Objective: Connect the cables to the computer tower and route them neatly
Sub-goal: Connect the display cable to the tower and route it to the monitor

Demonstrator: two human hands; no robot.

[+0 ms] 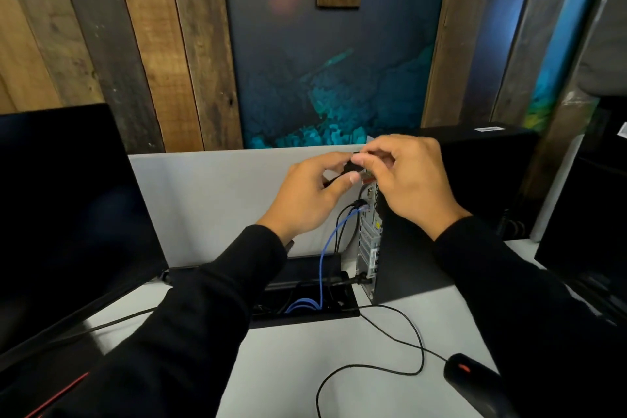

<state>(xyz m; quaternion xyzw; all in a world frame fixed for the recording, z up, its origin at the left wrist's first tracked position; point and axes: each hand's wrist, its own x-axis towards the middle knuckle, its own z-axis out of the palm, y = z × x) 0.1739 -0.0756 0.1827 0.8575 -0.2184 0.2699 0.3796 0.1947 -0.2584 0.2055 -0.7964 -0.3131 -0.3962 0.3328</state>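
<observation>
At five o'clock your mouse (471,380) lies on the desk (339,343). The blue cable (321,268) climbs from the desk slot (305,309) to the tower (369,237). At twelve o'clock, your left hand (310,197) and right hand (407,176) pinch a black plug (353,166) beside the tower's top.

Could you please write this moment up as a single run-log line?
left hand: grips black connector | right hand: pinches same connector | place: top rear of tower | blue cable: plugged, runs into desk opening
</observation>
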